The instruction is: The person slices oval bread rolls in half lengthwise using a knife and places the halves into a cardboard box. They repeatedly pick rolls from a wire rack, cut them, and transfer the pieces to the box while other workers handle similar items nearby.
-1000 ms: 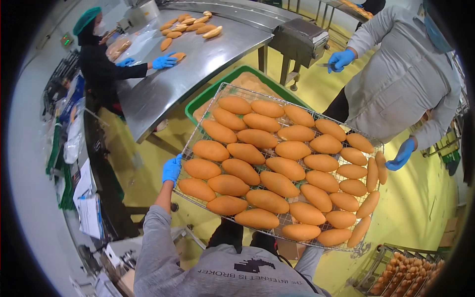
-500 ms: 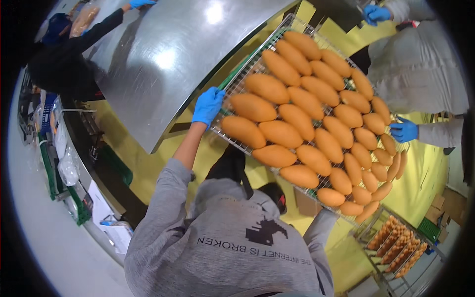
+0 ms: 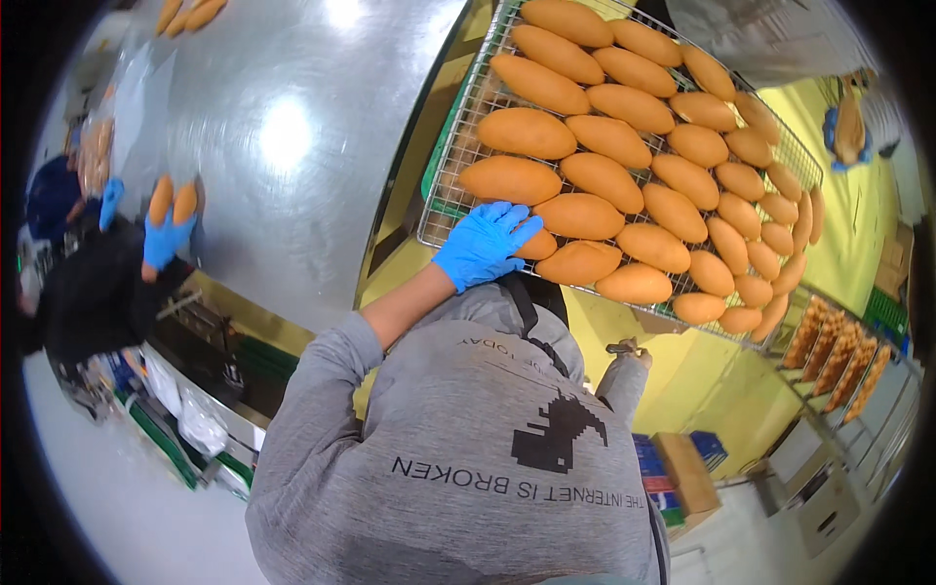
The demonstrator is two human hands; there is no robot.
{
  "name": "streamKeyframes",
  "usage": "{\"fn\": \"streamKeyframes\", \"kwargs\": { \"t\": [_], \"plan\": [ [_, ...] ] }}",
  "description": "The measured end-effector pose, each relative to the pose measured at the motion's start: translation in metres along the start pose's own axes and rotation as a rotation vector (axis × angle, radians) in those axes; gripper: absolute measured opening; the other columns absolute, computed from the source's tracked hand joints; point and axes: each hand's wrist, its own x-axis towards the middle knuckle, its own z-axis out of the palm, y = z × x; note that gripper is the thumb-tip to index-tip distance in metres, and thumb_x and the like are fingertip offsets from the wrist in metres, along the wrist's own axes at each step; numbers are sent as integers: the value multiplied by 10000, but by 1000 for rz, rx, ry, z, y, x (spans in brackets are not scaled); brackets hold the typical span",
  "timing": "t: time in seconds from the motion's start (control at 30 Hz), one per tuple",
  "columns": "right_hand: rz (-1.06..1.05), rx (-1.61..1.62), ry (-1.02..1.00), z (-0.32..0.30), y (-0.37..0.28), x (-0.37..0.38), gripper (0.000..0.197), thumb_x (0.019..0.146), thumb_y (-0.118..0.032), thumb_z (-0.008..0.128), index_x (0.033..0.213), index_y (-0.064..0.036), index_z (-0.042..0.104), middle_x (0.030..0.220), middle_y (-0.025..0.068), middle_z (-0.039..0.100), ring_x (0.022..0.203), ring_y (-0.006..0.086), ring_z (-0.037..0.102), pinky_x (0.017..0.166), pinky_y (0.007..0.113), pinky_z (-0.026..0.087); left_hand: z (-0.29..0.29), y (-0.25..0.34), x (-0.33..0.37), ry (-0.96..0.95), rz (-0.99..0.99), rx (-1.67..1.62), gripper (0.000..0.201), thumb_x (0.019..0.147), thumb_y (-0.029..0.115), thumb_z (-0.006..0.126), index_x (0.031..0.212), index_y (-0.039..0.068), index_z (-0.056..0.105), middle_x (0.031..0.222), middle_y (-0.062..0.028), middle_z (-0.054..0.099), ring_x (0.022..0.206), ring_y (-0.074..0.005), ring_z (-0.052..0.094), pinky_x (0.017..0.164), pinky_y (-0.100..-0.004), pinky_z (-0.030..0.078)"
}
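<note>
A wire rack (image 3: pixel 450 195) bears several rows of golden-brown, oval bread rolls (image 3: pixel 587 214) in front of me. My left hand (image 3: pixel 483 246), in a blue glove, lies over its near left corner with fingers curled across a bread roll (image 3: pixel 535 244); the palm hides part of that roll. My right hand (image 3: pixel 632 351) is ungloved, below the rack's near edge and apart from it. Its fingers are bent around a small dark thing (image 3: pixel 618 348) too small to name.
A steel table (image 3: pixel 322 195) stands to the left, with rolls (image 3: pixel 190 16) at its far end. A co-worker's blue-gloved hand (image 3: pixel 168 239) holds two rolls there. Another co-worker's glove (image 3: pixel 834 136) holds a roll at far right. Loaded racks (image 3: pixel 834 356) and boxes (image 3: pixel 684 473) stand lower right.
My left hand has moved from the rack's left edge onto a roll at its near corner. My right hand has come into sight below the rack. At the table, a co-worker's hand now holds two rolls.
</note>
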Motion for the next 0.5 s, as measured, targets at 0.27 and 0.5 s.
{"fn": "streamKeyframes", "kwargs": {
  "t": [0.27, 0.5],
  "plan": [
    [-522, -215, -156, 42, -22, -91, 174, 897, -243, 500, 823, -85, 509, 682, 10, 493, 615, 151, 470, 577, 315, 400, -38, 11, 30, -249, -469, -782, 638, 802, 393, 642, 1315, 101, 400, 1151, -137, 529, 1003, -300, 542, 828, -398, 472],
    [-1676, -1227, -841, 166, 149, -323, 241, 760, -323, 697, 797, -108, 594, 749, -7, 538, 704, 154, 474, 718, 325, 329, -109, 44, 47, -349, -598, -2357, 671, 905, 551, 398, 1382, 85, 323, 1288, -198, 461, 1076, -314, 551, 862, -444, 504]
  ]
}}
